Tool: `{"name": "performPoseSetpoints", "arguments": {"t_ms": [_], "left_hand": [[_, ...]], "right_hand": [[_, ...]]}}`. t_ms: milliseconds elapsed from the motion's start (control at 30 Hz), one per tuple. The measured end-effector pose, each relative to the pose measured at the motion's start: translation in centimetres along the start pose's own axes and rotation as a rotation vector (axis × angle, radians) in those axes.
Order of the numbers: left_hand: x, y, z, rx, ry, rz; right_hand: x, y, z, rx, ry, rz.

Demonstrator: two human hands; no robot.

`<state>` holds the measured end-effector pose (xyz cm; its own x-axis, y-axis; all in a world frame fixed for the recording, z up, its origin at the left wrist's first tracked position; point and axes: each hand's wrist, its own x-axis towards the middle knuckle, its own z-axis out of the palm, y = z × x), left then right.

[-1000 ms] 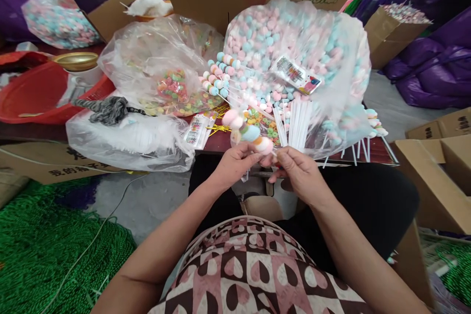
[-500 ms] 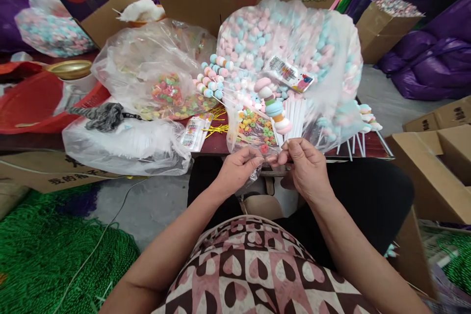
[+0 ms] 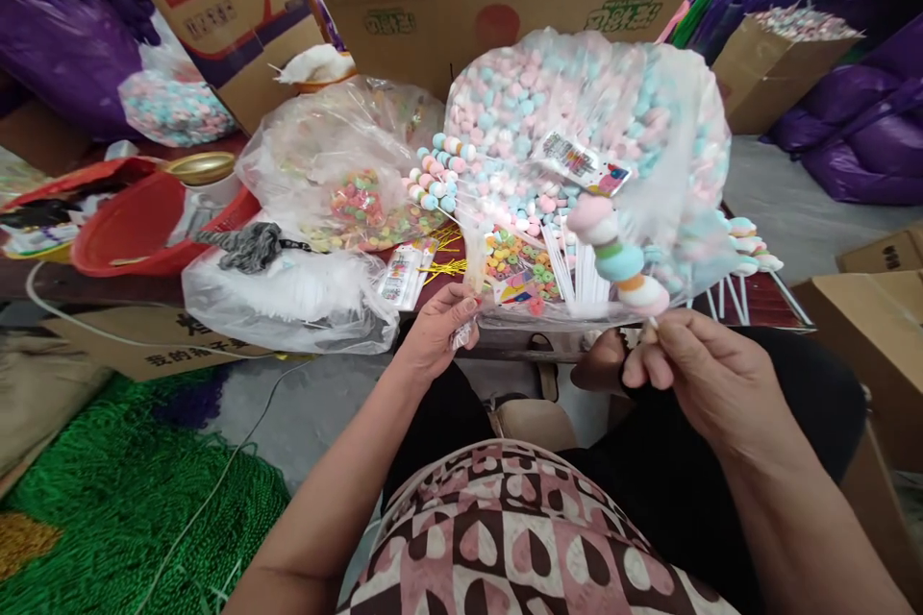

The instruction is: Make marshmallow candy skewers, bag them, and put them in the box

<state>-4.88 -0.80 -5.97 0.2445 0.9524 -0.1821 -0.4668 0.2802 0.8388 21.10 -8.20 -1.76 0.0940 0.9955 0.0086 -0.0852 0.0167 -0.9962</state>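
Observation:
A marshmallow skewer [image 3: 620, 261] in pink, white and blue, with green and orange rings between, leans up and to the left from my right hand [image 3: 710, 370]. The fingers of that hand pinch its stick just under the lowest marshmallow. My left hand [image 3: 443, 327] is closed on a clear plastic bag [image 3: 514, 288] with a coloured print, at the table's front edge. Behind this bag lie colourful ring candies [image 3: 537, 261] in a plastic bag, and white sticks [image 3: 577, 274] beside them. Finished-looking skewers [image 3: 436, 173] rest farther back.
A large bag of marshmallows [image 3: 584, 96] stands at the back, with a printed packet [image 3: 581, 163] on it. Left are a bag of white sticks [image 3: 281, 307], yellow twist ties [image 3: 447, 255] and a red basin [image 3: 130, 235]. Cardboard boxes [image 3: 865, 327] stand at the right.
My hands have moved apart. The right hand has carried the marshmallow skewer to the right, while the left hand keeps the clear bag. The view has shifted slightly.

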Motion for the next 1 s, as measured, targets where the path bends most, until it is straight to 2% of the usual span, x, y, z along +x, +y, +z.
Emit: {"name": "performPoseSetpoints", "arguments": {"t_ms": [233, 533, 700, 900, 1000], "left_hand": [[0.0, 0.1, -0.7, -0.014, 0.001, 0.008], [0.0, 0.2, -0.8, 0.036, 0.003, -0.022], [0.1, 0.4, -1.1, 0.136, -0.048, -0.007], [0.3, 0.7, -1.8, 0.296, -0.16, 0.016], [0.3, 1.1, -1.6, 0.363, -0.176, 0.012]], "right_hand": [[-0.7, 0.6, -2.1, -0.395, -0.072, -0.064], [-0.2, -0.4, -3.5, -0.659, -0.109, -0.056], [0.1, -1.0, -4.4, -0.723, -0.143, -0.052], [0.2, -0.8, -5.8, -0.662, -0.243, 0.06], [0.2, -0.5, -5.5, -0.642, -0.185, 0.074]]}}
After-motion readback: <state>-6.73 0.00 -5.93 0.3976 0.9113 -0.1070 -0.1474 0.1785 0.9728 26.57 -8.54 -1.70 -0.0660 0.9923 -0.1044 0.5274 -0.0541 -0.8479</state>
